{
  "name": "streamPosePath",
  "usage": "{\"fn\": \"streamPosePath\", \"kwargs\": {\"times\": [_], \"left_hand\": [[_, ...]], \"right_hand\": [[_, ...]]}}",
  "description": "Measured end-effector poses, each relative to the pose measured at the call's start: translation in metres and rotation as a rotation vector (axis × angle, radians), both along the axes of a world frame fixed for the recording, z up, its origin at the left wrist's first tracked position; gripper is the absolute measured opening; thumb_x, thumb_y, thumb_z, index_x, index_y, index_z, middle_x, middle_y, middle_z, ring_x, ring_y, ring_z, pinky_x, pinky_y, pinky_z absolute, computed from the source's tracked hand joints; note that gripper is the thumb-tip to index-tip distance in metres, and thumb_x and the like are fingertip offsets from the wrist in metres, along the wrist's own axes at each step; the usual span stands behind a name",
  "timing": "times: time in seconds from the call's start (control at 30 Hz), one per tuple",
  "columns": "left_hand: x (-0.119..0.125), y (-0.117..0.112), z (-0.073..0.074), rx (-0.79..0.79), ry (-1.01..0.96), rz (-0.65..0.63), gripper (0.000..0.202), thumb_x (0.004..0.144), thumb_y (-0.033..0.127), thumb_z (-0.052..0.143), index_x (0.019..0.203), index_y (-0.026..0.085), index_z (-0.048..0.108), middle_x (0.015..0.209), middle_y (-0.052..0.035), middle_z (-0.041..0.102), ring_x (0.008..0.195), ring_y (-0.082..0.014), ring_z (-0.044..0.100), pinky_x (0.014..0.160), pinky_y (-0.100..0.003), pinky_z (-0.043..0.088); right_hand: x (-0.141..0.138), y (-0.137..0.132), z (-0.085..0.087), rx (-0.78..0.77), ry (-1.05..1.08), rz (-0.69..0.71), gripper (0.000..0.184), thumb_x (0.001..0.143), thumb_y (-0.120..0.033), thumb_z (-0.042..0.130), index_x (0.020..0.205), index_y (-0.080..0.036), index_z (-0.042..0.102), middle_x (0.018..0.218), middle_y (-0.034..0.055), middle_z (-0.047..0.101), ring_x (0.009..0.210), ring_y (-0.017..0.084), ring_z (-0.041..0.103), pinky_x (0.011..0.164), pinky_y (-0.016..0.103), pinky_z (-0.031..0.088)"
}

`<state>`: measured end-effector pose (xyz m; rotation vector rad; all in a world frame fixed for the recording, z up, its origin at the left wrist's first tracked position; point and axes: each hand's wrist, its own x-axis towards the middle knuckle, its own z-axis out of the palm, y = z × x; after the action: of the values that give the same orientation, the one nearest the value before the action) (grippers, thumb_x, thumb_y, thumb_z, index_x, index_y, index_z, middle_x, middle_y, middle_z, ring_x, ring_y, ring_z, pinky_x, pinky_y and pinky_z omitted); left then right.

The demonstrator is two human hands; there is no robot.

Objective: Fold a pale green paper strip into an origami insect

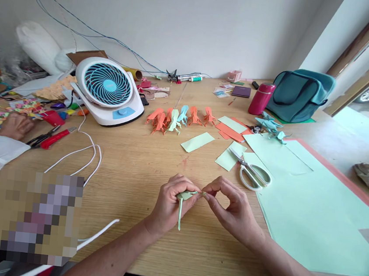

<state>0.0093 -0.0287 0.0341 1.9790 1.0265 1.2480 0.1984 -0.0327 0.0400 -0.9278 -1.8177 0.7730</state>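
My left hand [173, 202] is closed round a pale green folded paper figure [185, 195], near the front of the table. One thin folded strip of it hangs down below my fingers. My right hand [230, 206] pinches the figure's narrow tip between thumb and forefinger, fingertips almost meeting those of the left. Part of the figure is hidden by my fingers. Beyond my hands stands a row of folded paper figures: several orange ones [194, 116], a pale green one [174, 120] and a blue one [183, 114].
Scissors [253, 174] with white handles lie on pale green paper [313, 226] at right. A green strip [197, 142] lies ahead. Further back are a fan [108, 87], a pink flask [261, 98] and a teal bag [299, 97]. Another person's hand [17, 125] rests at left, near a red-handled cutter [55, 138].
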Motion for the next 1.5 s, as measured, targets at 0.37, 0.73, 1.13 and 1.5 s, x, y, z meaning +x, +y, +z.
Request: {"fn": "streamPosePath", "kwargs": {"times": [0.37,0.73,1.13,1.5], "left_hand": [[0.0016,0.0011,0.0034,-0.064,-0.082,0.027,0.008,0.09,0.017,0.065,0.084,0.018,0.07,0.082,-0.0027,0.069,0.075,-0.0138,0.064,0.071,-0.024,0.049],[0.0019,0.0008,0.0033,-0.074,-0.092,0.024,0.008,0.092,0.018,0.064,0.085,0.017,0.069,0.083,-0.0025,0.067,0.077,-0.0134,0.064,0.072,-0.024,0.048],[0.0021,0.0004,0.003,-0.166,-0.087,0.033,0.013,0.093,0.023,0.062,0.083,0.017,0.068,0.082,-0.0025,0.067,0.076,-0.0142,0.062,0.07,-0.024,0.047],[0.0016,0.0012,0.002,-0.191,-0.081,0.006,0.013,0.091,0.027,0.066,0.082,0.017,0.07,0.08,-0.003,0.068,0.075,-0.0153,0.063,0.07,-0.025,0.048]], "right_hand": [[0.0021,0.0031,-0.0011,-0.125,0.043,-0.067,0.012,0.094,-0.023,0.06,0.083,-0.02,0.062,0.076,-0.0007,0.061,0.072,0.014,0.057,0.069,0.026,0.045],[-0.003,0.0006,-0.0042,-0.052,0.021,-0.059,0.009,0.09,-0.017,0.062,0.083,-0.021,0.06,0.077,0.0,0.061,0.071,0.014,0.058,0.068,0.027,0.048],[-0.003,0.0007,-0.0035,0.084,-0.004,-0.019,0.014,0.091,-0.009,0.055,0.088,-0.022,0.057,0.08,0.0014,0.058,0.073,0.015,0.056,0.068,0.03,0.047],[-0.0006,0.0021,-0.0057,0.104,-0.019,0.007,0.016,0.092,-0.007,0.054,0.091,-0.022,0.057,0.083,0.0022,0.058,0.074,0.016,0.057,0.067,0.031,0.048]]}}
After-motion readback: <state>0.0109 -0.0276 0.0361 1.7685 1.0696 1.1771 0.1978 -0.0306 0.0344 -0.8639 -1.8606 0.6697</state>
